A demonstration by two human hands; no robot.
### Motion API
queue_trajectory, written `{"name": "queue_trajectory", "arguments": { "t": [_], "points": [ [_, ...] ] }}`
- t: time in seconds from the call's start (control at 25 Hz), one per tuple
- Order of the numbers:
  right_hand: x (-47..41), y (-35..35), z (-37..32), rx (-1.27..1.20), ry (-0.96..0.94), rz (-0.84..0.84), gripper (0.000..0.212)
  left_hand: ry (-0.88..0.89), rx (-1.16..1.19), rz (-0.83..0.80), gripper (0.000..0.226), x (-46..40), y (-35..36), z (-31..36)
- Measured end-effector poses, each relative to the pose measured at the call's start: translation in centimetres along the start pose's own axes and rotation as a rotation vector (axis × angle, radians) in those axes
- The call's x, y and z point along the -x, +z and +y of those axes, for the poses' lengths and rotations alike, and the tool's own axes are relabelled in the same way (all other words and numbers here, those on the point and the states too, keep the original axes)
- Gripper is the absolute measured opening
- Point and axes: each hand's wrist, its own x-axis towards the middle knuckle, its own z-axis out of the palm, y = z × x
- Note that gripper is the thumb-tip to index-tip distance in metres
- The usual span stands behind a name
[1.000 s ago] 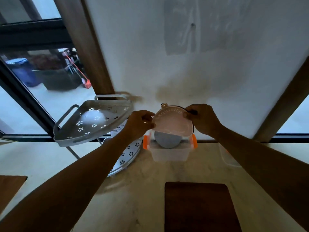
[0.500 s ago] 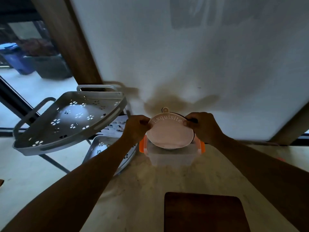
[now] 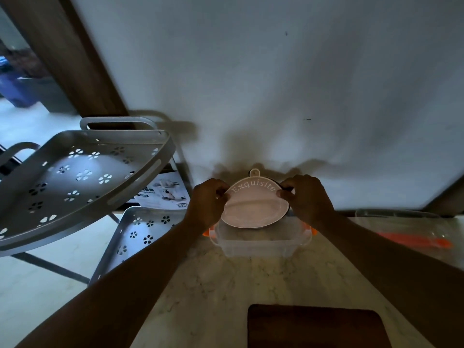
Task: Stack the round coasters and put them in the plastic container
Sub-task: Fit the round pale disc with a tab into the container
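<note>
A pale round coaster [image 3: 254, 208] with the word "Exquisite" and a small hanging tab is held tilted over the clear plastic container [image 3: 258, 243], which has orange side clips. My left hand [image 3: 208, 203] pinches the coaster's left edge and my right hand [image 3: 305, 199] pinches its right edge. A dark rim shows behind the pale coaster, so more than one may be held together. The container's inside is mostly hidden by the coaster.
A grey perforated corner rack [image 3: 82, 177] with two tiers stands at the left, a printed box [image 3: 163, 193] behind it. A clear lid with an orange clip [image 3: 414, 241] lies right of the container. A dark wooden board [image 3: 316, 327] lies on the marble counter near me.
The coaster has dropped lower, toward the container's opening. The grey round piece seen inside the container a second ago is now hidden. The camera has tilted and moved closer.
</note>
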Motion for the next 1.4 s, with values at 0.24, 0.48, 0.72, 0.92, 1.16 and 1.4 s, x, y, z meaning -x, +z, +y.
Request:
{"name": "queue_trajectory", "arguments": {
  "t": [0.24, 0.48, 0.72, 0.92, 1.16, 1.4],
  "points": [
    [0.0, 0.5, 0.6, 0.054, -0.011, 0.031, 0.013, 0.019, 0.015, 0.0, 0.011, -0.6, 0.7, -0.5],
    [-0.4, 1.5, 0.6, 0.082, -0.01, 0.082, 0.013, 0.05, -0.058, 0.036, 0.013, -1.4, 1.4, -1.0],
    [0.1, 2.6, 0.9, 0.119, -0.033, 0.124, 0.016, 0.282, -0.285, 0.136, 0.015, -1.1, 2.6, -2.1],
    [0.2, 3.2, 1.0, 0.123, -0.052, 0.122, 0.03, 0.331, -0.316, 0.114, 0.032, -1.3, 3.0, -2.5],
    [-0.5, 3.0, 0.8, 0.175, -0.029, 0.086, 0.038, 0.281, -0.335, 0.06, 0.037, -1.9, 3.3, -2.0],
    [-0.6, 3.0, 1.0, 0.171, -0.047, 0.057, 0.034, 0.268, -0.33, 0.012, 0.024, -2.4, 2.9, -1.9]
  ]
}}
